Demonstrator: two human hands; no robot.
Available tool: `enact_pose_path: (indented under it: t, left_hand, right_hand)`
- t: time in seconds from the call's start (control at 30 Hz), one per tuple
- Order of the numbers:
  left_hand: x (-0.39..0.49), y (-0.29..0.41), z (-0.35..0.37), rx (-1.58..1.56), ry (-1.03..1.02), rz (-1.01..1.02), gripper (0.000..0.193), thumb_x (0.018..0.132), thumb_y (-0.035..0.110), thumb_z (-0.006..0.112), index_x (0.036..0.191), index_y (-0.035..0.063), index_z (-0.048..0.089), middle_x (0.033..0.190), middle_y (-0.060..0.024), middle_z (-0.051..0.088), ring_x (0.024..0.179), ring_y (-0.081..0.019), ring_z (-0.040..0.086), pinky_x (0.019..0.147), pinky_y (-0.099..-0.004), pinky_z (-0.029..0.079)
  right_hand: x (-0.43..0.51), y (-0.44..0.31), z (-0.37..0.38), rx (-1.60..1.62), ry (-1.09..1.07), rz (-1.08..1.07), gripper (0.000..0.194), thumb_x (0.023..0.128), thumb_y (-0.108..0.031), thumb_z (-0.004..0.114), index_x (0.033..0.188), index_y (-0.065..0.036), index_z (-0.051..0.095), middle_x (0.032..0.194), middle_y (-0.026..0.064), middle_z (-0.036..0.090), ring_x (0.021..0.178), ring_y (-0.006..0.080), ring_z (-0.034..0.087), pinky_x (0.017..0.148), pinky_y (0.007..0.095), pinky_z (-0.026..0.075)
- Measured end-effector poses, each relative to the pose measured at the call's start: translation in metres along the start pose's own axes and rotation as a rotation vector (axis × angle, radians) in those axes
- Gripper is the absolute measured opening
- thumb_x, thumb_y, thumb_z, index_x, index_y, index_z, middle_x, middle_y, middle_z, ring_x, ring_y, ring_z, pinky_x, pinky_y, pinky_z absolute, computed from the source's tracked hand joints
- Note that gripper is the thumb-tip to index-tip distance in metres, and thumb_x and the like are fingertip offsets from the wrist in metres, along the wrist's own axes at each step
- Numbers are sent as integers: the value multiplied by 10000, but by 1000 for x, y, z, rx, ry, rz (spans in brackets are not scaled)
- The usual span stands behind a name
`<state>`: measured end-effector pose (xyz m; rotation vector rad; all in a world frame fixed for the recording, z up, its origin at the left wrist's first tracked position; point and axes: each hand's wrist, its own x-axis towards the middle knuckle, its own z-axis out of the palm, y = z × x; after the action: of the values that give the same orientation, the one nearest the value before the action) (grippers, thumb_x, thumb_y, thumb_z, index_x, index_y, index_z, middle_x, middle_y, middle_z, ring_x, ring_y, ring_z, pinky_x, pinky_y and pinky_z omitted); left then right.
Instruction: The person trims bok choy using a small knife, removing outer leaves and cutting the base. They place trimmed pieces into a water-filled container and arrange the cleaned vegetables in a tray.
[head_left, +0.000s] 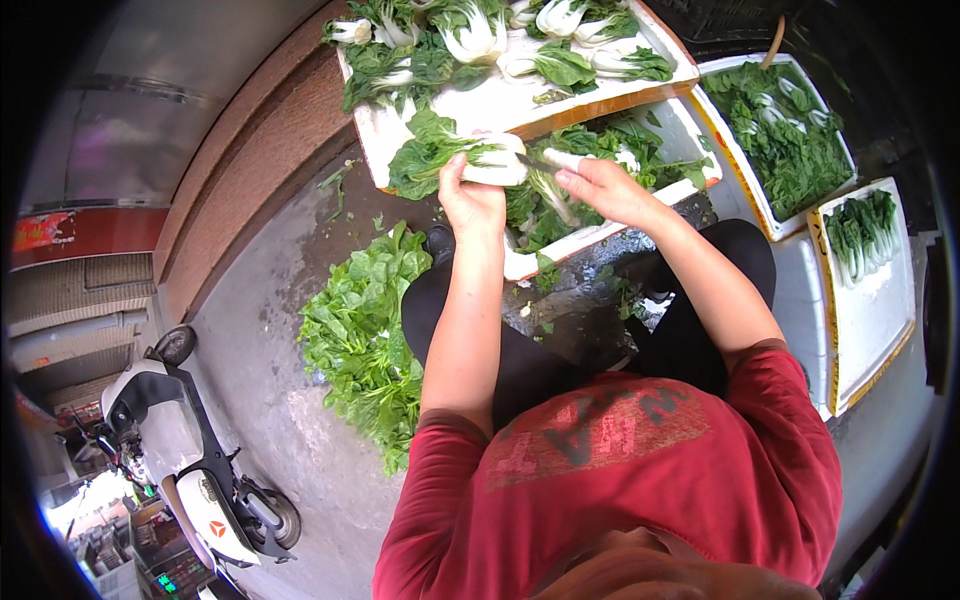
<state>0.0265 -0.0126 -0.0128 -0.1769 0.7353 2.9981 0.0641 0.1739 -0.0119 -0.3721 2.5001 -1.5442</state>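
Note:
My left hand (472, 196) holds a head of bok choy (491, 161), its leaves towards the left and its white base towards the right. In my right hand (600, 187) is a knife (537, 163), whose dark blade meets or lies close beside that base. Both hands are raised in front of a white foam tray (480, 101) bearing several bok choy heads (471, 34). Under my right hand stands a foam box (686, 124) with loose leaves and trimmings (555, 199) inside.
Leafy greens (367, 337) are heaped on the floor beside my left leg. To the right are a foam box of greens (776, 142) and a foam lid (874, 300) with small bok choy (862, 232). A scooter (184, 457) is parked at left, near a brown step (247, 157).

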Motion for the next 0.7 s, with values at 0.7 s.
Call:
enact_pose_path:
  t: [0.7]
  left_hand:
    - [-5, 4, 2, -98, 192, -97, 409, 738, 123, 429, 1097, -72, 411, 1051, -178, 506, 1033, -292, 485, 945, -457, 360]
  right_hand:
    - [-2, 0, 10, -347, 185, -241, 311, 840, -248, 531, 1054, -25, 562, 807, 145, 582, 740, 307, 578, 657, 362, 453]
